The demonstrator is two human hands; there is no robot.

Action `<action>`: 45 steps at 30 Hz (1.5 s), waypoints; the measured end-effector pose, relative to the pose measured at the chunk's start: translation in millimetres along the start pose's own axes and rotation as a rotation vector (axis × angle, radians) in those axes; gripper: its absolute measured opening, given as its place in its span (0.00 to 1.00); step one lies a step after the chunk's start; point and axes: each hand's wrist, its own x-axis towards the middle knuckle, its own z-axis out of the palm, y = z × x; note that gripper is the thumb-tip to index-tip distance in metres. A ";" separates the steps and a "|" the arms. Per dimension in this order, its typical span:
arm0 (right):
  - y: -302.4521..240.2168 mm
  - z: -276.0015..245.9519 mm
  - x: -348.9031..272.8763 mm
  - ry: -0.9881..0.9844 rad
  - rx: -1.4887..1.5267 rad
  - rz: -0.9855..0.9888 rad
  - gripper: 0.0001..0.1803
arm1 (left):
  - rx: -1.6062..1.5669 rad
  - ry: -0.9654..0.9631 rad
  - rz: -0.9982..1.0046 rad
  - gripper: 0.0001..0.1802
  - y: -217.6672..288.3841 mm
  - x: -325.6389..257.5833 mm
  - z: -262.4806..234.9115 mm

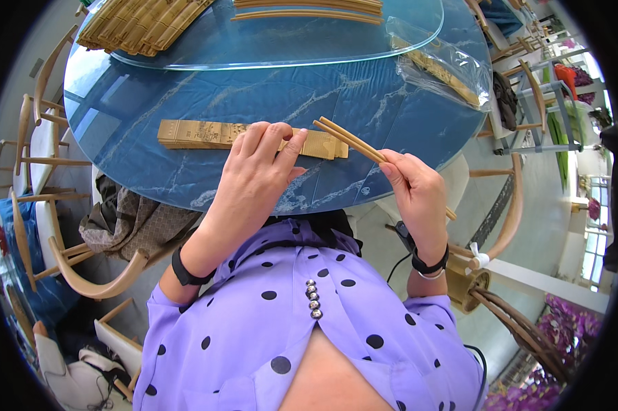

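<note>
1. The right hand [418, 190] grasps a pair of chopsticks [351, 140] between thumb and fingers; their front ends slant up and left above the bench, and their rear ends come out below the palm.
2. The left hand [259, 164] is over the sleeves [198, 132], fingers bent, thumb and forefinger close together; whether they pinch anything, one cannot tell.
3. The sleeves, gold and flat, lie stacked on the bench in front of the person, reaching out on both sides of the left hand. The front ends of the chopsticks appear just above the stack's right end.
4. A black band [188, 268] circles the left wrist; the right wrist wears another black band [430, 261] and a silvery bracelet [431, 275].
5. The bench [220, 96] is round, blue and veined with white, and carries a glass disc [281, 44].
6. At the far left lies a row of gold packets [141, 26]; at the far middle, more sticks [309, 14] lie side by side.
7. At the far right, a clear bag [483, 79] holds something gold.
</note>
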 end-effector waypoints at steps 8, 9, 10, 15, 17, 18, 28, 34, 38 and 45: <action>-10.3 0.7 4.9 -0.155 0.244 0.157 0.15 | 0.052 -0.053 -0.015 0.22 -19.0 12.4 18.3; -12.7 -1.5 8.0 -0.215 0.311 0.206 0.16 | 0.043 -0.061 -0.019 0.21 -19.0 12.4 15.2; -13.4 -3.6 10.0 -0.273 0.373 0.258 0.16 | 0.028 -0.069 -0.021 0.21 -18.7 13.3 13.5; -10.5 -2.4 18.4 -0.336 0.407 0.294 0.16 | 0.012 -0.064 0.044 0.22 -23.6 16.1 11.9; -10.9 0.8 20.9 -0.345 0.408 0.294 0.15 | 0.014 -0.074 0.058 0.21 -24.9 16.0 12.4; -11.5 2.3 21.5 -0.344 0.415 0.294 0.15 | 0.013 -0.070 0.064 0.20 -25.1 16.1 12.5; -8.2 19.7 26.7 -0.304 0.480 0.281 0.17 | -0.101 0.032 0.026 0.22 -26.6 12.4 8.5; -18.8 18.4 31.3 -0.319 0.475 0.310 0.15 | -0.113 0.064 0.051 0.22 -28.4 11.4 8.3; -7.9 23.7 32.6 -0.342 0.504 0.290 0.12 | -0.136 0.092 0.064 0.24 -29.5 9.7 7.9; -8.7 25.6 35.1 -0.395 0.745 0.371 0.10 | -0.163 0.101 0.059 0.26 -28.9 7.9 8.4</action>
